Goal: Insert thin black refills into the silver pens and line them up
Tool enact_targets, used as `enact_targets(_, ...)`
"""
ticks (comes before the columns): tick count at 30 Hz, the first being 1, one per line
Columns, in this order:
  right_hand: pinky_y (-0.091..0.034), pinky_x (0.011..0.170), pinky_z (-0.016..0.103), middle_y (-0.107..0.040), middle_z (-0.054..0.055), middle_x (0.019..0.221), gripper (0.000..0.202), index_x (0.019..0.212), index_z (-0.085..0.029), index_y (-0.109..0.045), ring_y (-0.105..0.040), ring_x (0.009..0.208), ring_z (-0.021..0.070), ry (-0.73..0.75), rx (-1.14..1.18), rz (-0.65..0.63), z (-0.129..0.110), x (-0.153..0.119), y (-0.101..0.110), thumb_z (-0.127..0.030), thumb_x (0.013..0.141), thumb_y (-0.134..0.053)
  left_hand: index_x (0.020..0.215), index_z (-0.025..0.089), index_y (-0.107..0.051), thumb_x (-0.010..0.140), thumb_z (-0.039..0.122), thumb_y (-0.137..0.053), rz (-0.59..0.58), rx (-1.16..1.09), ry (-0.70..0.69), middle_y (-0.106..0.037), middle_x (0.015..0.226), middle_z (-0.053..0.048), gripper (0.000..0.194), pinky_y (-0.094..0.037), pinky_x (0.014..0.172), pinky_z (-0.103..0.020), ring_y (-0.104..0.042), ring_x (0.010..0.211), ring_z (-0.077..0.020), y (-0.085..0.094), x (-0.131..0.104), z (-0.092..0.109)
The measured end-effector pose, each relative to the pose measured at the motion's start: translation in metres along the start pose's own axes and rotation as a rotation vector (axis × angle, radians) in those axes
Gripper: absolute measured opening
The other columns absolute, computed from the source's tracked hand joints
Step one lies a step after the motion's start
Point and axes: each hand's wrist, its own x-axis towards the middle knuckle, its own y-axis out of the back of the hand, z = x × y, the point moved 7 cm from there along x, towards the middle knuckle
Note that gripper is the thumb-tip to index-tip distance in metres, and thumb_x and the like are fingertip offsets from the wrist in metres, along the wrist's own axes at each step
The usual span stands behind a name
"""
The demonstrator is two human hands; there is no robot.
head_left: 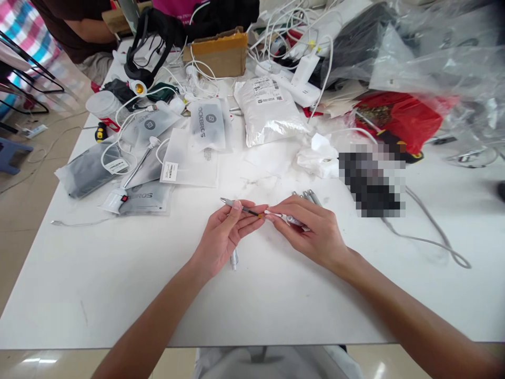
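My left hand [224,231] is palm up, its thumb pressing a thin grey and black pen part [240,208] against the fingers. The part's silver tip points left, and its yellowish end reaches toward the right hand. In a pinch, my right hand [310,226] holds a small white piece [273,213] right at that end; whether the two touch is too small to tell. Several silver pens [311,197] lie behind and under my right hand. Another silver-white pen piece [234,259] lies on the table [252,310] below my left hand.
Packaged pouches [191,158], a white parcel [270,110] and cables lie toward the back. A cardboard box [221,55] stands behind them. At the right are a blurred-out dark object [371,184], a grey cable [430,242] and a red bag [418,118]. A person sits at the upper left.
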Motion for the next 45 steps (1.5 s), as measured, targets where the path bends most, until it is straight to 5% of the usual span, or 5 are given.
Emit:
enact_targets(12,-0.042,0.05,0.031,-0.082,0.006,0.103,0.011,0.109,-0.027,-0.066,-0.053,0.053,0.0111,-0.237,0.069,0.123,0.009,-0.007,0.009,-0.036,0.107,-0.062,0.109,0.015,-0.075,0.104,0.041,-0.071,-0.026,-0.094,0.024,-0.08,0.126,-0.014,0.027,-0.049,0.125,-0.041,-0.072,0.132,-0.0283,0.002,0.0,0.001)
enact_targets(17,-0.047,0.055,0.032,-0.078,0.005,0.084,0.013,0.099,-0.026,-0.078,-0.061,0.061,0.0145,-0.068,-0.064,0.073,0.006,0.004,0.008,-0.034,0.103,-0.069,0.11,0.014,-0.075,0.101,0.043,-0.075,0.005,-0.082,0.008,-0.08,0.128,-0.015,0.03,-0.047,0.127,-0.044,-0.071,0.134,-0.0304,0.003,0.0,0.005)
enact_targets(24,-0.048,0.057,0.028,-0.074,0.005,0.091,0.022,0.121,-0.028,-0.081,-0.062,0.063,0.0118,0.076,-0.16,0.032,0.001,0.002,0.002,-0.025,0.104,-0.068,0.111,0.014,-0.075,0.101,0.045,-0.074,-0.013,-0.017,-0.002,-0.079,0.13,-0.016,0.033,-0.045,0.128,-0.046,-0.072,0.131,-0.029,0.001,0.0,0.004)
enact_targets(36,-0.054,0.064,0.028,-0.079,0.006,0.104,0.034,0.132,-0.029,-0.076,-0.07,0.075,0.0146,0.086,-0.125,-0.045,0.003,0.0,-0.003,-0.016,0.105,-0.059,0.11,0.014,-0.075,0.101,0.043,-0.074,0.0,-0.031,-0.032,-0.078,0.132,-0.016,0.031,-0.045,0.129,-0.045,-0.071,0.134,-0.0296,0.004,0.002,0.007)
enact_targets(45,-0.042,0.047,0.027,-0.083,0.003,0.091,0.012,0.099,-0.024,-0.076,-0.056,0.052,0.0101,-0.28,0.072,0.121,0.014,0.0,0.009,-0.036,0.099,-0.076,0.107,0.013,-0.075,0.106,0.034,-0.069,0.011,-0.154,0.005,-0.079,0.127,-0.013,0.022,-0.048,0.126,-0.038,-0.071,0.135,-0.0259,0.006,0.001,0.007)
